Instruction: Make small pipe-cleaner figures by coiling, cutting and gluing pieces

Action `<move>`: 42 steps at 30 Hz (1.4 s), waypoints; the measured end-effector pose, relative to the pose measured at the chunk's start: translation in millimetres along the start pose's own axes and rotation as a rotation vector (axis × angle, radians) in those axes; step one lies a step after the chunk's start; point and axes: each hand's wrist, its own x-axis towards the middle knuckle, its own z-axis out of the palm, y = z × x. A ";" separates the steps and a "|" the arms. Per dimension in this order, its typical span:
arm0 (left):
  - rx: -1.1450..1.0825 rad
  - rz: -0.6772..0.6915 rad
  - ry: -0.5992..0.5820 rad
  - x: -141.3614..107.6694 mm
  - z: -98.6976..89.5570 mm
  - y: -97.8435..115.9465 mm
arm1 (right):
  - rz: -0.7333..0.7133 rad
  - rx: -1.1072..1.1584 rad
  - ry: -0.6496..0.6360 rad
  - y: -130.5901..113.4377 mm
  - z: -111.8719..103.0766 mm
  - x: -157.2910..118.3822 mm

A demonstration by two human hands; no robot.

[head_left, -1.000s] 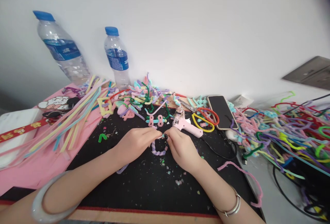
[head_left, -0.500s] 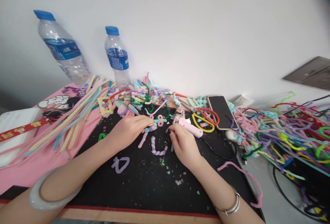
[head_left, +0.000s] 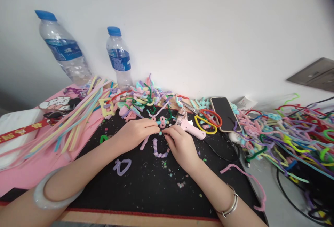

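Observation:
My left hand (head_left: pixel 137 133) is closed in a pinch over the middle of the black mat, on a pipe cleaner piece mostly hidden by the fingers. A small teal bit (head_left: pixel 160 133) shows at its fingertips. My right hand (head_left: pixel 182 147) is also pinched, its fingertips almost meeting the left ones; what they hold is hidden. Below the left fingers lies a pink twisted pipe cleaner (head_left: pixel 144 143). A lilac twisted L-shaped pipe cleaner (head_left: pixel 158 150) rests between the hands. Just behind the fingertips is a pink looped pipe cleaner (head_left: pixel 162 122). The pink glue gun (head_left: pixel 194 129) lies beyond my right hand.
Red and yellow-handled scissors (head_left: pixel 208 120) and a phone (head_left: pixel 225 114) lie at the back right. Tangled pipe cleaners (head_left: pixel 294 140) cover the right side. Two bottles (head_left: pixel 118 58) stand by the wall. Straight pipe cleaners (head_left: pixel 78 122) lie left; a purple loop (head_left: pixel 122 167) sits on the mat (head_left: pixel 146 192).
My right hand has moved left and slightly up, bringing its fingertips to the left hand's. My left hand has shifted slightly right.

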 end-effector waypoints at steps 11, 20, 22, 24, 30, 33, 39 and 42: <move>-0.070 -0.029 -0.016 -0.5 0.7 -1.0 | -0.016 -0.015 -0.006 -2.0 -1.2 3.0; -0.122 -0.299 -0.179 -4.6 -13.6 -14.6 | -0.052 -0.208 -0.013 12.8 2.2 15.9; -0.125 -0.303 -0.210 -4.6 -14.1 -15.2 | -0.071 -0.285 -0.031 13.2 3.6 18.9; -0.122 -0.311 -0.227 -4.2 -14.0 -14.9 | -0.102 -0.355 -0.047 13.0 4.2 21.5; -0.127 -0.298 -0.250 -4.9 -12.3 -13.9 | -0.218 -0.488 -0.045 14.1 5.0 26.7; -0.123 -0.273 -0.225 -6.2 -9.9 -14.6 | -0.243 -0.504 -0.053 13.5 4.5 27.7; -0.138 -0.252 -0.204 -6.7 -7.2 -15.2 | -0.262 -0.494 -0.072 9.4 3.8 27.9; -0.152 -0.269 -0.211 -6.0 -7.5 -13.9 | -0.258 -0.502 -0.077 9.1 5.0 27.9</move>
